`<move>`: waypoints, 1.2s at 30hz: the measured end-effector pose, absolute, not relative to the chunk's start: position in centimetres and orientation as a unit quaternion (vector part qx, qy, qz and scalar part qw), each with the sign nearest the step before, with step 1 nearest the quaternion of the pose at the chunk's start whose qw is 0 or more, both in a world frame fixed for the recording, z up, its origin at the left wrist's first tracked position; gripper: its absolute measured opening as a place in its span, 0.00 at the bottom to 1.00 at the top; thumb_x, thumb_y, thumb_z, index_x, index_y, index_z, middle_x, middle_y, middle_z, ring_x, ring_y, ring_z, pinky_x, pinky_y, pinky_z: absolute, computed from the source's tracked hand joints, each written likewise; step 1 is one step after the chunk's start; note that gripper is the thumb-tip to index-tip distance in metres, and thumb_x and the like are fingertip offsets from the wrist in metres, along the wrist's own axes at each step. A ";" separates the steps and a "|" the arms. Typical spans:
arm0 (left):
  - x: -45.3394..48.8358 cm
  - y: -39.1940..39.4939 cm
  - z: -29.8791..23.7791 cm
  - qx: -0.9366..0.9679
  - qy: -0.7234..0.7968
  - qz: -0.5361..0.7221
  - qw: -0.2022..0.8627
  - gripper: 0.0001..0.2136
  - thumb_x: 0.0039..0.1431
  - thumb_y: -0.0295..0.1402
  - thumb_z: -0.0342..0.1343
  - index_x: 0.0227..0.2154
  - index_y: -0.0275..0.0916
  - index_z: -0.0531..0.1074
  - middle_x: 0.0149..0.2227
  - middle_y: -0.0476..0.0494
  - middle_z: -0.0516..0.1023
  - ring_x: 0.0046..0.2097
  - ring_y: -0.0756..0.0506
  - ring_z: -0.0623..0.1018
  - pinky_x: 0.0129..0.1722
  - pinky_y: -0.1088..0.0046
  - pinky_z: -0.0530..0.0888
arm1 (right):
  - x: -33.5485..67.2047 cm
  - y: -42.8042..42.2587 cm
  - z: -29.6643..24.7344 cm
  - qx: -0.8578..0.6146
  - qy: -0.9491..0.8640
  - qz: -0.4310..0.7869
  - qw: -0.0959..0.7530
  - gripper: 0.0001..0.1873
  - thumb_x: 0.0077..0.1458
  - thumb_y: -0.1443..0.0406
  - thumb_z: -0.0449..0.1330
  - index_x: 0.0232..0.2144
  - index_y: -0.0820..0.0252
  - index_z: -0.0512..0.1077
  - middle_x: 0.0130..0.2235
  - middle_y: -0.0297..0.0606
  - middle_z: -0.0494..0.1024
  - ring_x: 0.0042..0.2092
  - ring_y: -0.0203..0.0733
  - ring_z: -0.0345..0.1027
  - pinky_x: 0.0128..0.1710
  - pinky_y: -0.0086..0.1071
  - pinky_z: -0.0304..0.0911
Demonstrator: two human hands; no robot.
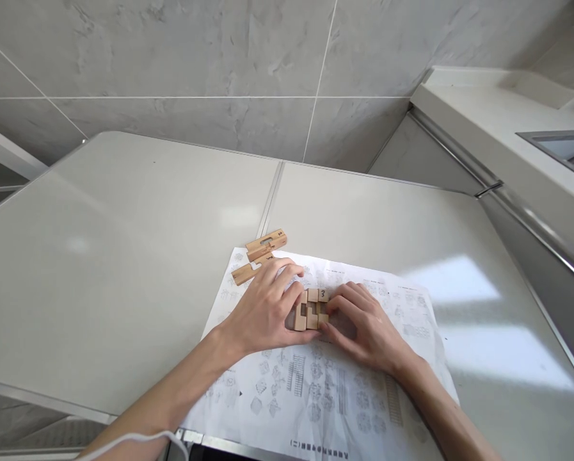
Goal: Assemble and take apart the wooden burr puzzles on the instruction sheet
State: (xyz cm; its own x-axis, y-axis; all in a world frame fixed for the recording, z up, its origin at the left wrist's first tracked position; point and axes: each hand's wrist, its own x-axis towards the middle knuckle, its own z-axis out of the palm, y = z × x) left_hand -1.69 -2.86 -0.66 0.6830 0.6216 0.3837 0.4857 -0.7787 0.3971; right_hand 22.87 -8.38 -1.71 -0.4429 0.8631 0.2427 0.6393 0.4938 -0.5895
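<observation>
A small cluster of notched wooden puzzle pieces (311, 312) stands on a printed paper sheet (387, 288), with the number 3 written on one piece. My left hand (265, 310) grips the cluster from the left, its thumb along the near side. From the right, the fingertips and thumb of my right hand (370, 326) close on the same cluster. Beyond my left hand lie two loose wooden pieces: a slotted one (266, 244) with a mark on it, and a notched one (244, 274) partly hidden by my fingers.
The sheet carries small diagrams and lies on a white folding table (123, 256) with a seam across its middle. A grey tiled wall (195, 51) rises behind. To the right is a white counter (498, 121). A white cable (137, 436) crosses my left forearm.
</observation>
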 end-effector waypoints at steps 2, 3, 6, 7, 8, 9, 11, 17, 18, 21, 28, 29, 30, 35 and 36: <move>-1.7 -2.8 -0.6 0.907 0.306 0.259 0.132 0.19 0.59 0.49 0.70 0.35 0.40 0.70 0.54 0.32 0.78 0.61 0.28 0.74 0.58 0.44 0.76 | 22.6 -8.4 -1.7 -0.455 -0.822 0.212 0.270 0.03 0.69 0.63 0.61 0.41 0.55 0.70 0.43 0.42 0.77 0.41 0.49 0.69 0.42 0.45 0.67; -1.7 -2.8 -0.5 0.906 0.306 0.259 0.132 0.19 0.59 0.48 0.70 0.35 0.40 0.70 0.54 0.32 0.79 0.60 0.28 0.74 0.57 0.44 0.76 | 22.5 -8.4 -1.7 -0.454 -0.821 0.212 0.273 0.03 0.70 0.63 0.61 0.42 0.55 0.70 0.45 0.43 0.77 0.42 0.49 0.70 0.42 0.45 0.68; -1.7 -2.7 -0.5 0.908 0.302 0.254 0.138 0.16 0.60 0.44 0.70 0.37 0.40 0.71 0.54 0.33 0.78 0.60 0.28 0.74 0.57 0.44 0.77 | 22.2 -8.4 -1.7 -0.451 -0.822 0.208 0.280 0.05 0.71 0.63 0.61 0.48 0.54 0.72 0.48 0.45 0.78 0.46 0.52 0.72 0.44 0.48 0.71; -1.7 -2.7 -0.5 0.910 0.299 0.252 0.140 0.16 0.61 0.43 0.70 0.39 0.40 0.71 0.55 0.33 0.78 0.61 0.28 0.74 0.57 0.44 0.77 | 22.1 -8.5 -1.6 -0.449 -0.822 0.208 0.280 0.07 0.71 0.63 0.61 0.50 0.54 0.72 0.50 0.46 0.78 0.47 0.53 0.73 0.45 0.49 0.72; -1.7 -2.7 -0.5 0.911 0.296 0.251 0.141 0.15 0.61 0.42 0.70 0.40 0.40 0.72 0.55 0.33 0.78 0.61 0.28 0.74 0.58 0.43 0.77 | 22.0 -8.5 -1.6 -0.446 -0.824 0.211 0.279 0.10 0.71 0.62 0.61 0.53 0.53 0.72 0.51 0.47 0.78 0.49 0.54 0.74 0.47 0.50 0.73; -1.7 -2.7 -0.6 0.912 0.293 0.251 0.141 0.15 0.62 0.42 0.69 0.42 0.40 0.72 0.55 0.33 0.78 0.61 0.28 0.74 0.58 0.43 0.77 | 21.9 -8.5 -1.5 -0.443 -0.825 0.215 0.277 0.12 0.71 0.62 0.61 0.55 0.53 0.71 0.53 0.47 0.78 0.51 0.55 0.74 0.48 0.51 0.73; -1.7 -2.6 -0.6 0.912 0.292 0.251 0.141 0.16 0.62 0.42 0.69 0.44 0.40 0.72 0.55 0.33 0.78 0.60 0.29 0.75 0.58 0.44 0.77 | 21.6 -8.6 -1.4 -0.434 -0.828 0.226 0.273 0.17 0.72 0.62 0.61 0.60 0.52 0.70 0.56 0.48 0.78 0.54 0.57 0.74 0.51 0.53 0.74; -1.7 -2.3 -0.4 0.912 0.302 0.243 0.136 0.17 0.67 0.43 0.65 0.51 0.40 0.71 0.54 0.34 0.79 0.58 0.31 0.77 0.57 0.47 0.77 | 20.5 -9.2 -1.1 -0.390 -0.843 0.267 0.259 0.33 0.72 0.61 0.61 0.74 0.51 0.57 0.66 0.48 0.75 0.63 0.61 0.70 0.60 0.59 0.71; -1.8 -2.3 -0.4 0.911 0.303 0.243 0.135 0.16 0.68 0.42 0.65 0.52 0.40 0.71 0.54 0.35 0.79 0.58 0.32 0.77 0.57 0.48 0.77 | 20.4 -9.2 -1.1 -0.385 -0.842 0.272 0.263 0.34 0.72 0.62 0.61 0.75 0.51 0.56 0.67 0.48 0.75 0.64 0.60 0.70 0.61 0.59 0.71; -2.0 -1.9 -0.3 0.911 0.309 0.239 0.129 0.11 0.70 0.37 0.62 0.50 0.40 0.73 0.53 0.37 0.80 0.58 0.33 0.77 0.58 0.49 0.77 | 20.2 -9.4 -1.2 -0.390 -0.830 0.280 0.284 0.33 0.73 0.64 0.60 0.74 0.51 0.57 0.68 0.47 0.74 0.65 0.58 0.70 0.63 0.57 0.70; -3.3 -0.8 0.3 0.921 0.306 0.213 0.115 0.06 0.73 0.32 0.56 0.48 0.41 0.76 0.53 0.40 0.82 0.61 0.34 0.76 0.59 0.50 0.75 | 20.3 -9.2 -1.3 -0.432 -0.799 0.274 0.318 0.25 0.73 0.67 0.57 0.69 0.50 0.63 0.65 0.47 0.75 0.64 0.56 0.72 0.62 0.55 0.73; -3.5 -0.7 0.5 0.922 0.307 0.208 0.111 0.07 0.73 0.30 0.55 0.48 0.41 0.77 0.54 0.40 0.83 0.62 0.34 0.75 0.59 0.50 0.74 | 20.3 -9.2 -1.3 -0.435 -0.796 0.271 0.320 0.24 0.73 0.68 0.57 0.68 0.50 0.64 0.64 0.48 0.76 0.63 0.55 0.73 0.60 0.54 0.74; -3.7 -0.7 0.6 0.922 0.312 0.205 0.105 0.07 0.73 0.29 0.55 0.47 0.41 0.77 0.54 0.41 0.83 0.62 0.34 0.75 0.60 0.49 0.73 | 20.3 -9.2 -1.4 -0.439 -0.795 0.269 0.322 0.23 0.73 0.68 0.57 0.67 0.51 0.65 0.62 0.48 0.77 0.62 0.55 0.73 0.59 0.53 0.75; -3.7 -0.8 0.9 0.910 0.327 0.243 0.075 0.04 0.69 0.29 0.58 0.43 0.40 0.76 0.51 0.41 0.84 0.58 0.33 0.77 0.56 0.51 0.74 | 20.3 -9.3 -1.8 -0.455 -0.777 0.272 0.338 0.20 0.72 0.71 0.56 0.62 0.52 0.67 0.58 0.47 0.78 0.58 0.53 0.75 0.56 0.49 0.76; -3.5 -1.0 0.8 0.907 0.323 0.259 0.075 0.02 0.69 0.30 0.60 0.42 0.40 0.76 0.48 0.41 0.84 0.56 0.34 0.78 0.54 0.53 0.74 | 20.3 -9.3 -1.9 -0.458 -0.772 0.278 0.342 0.19 0.72 0.71 0.56 0.62 0.51 0.68 0.57 0.46 0.78 0.57 0.52 0.75 0.55 0.48 0.76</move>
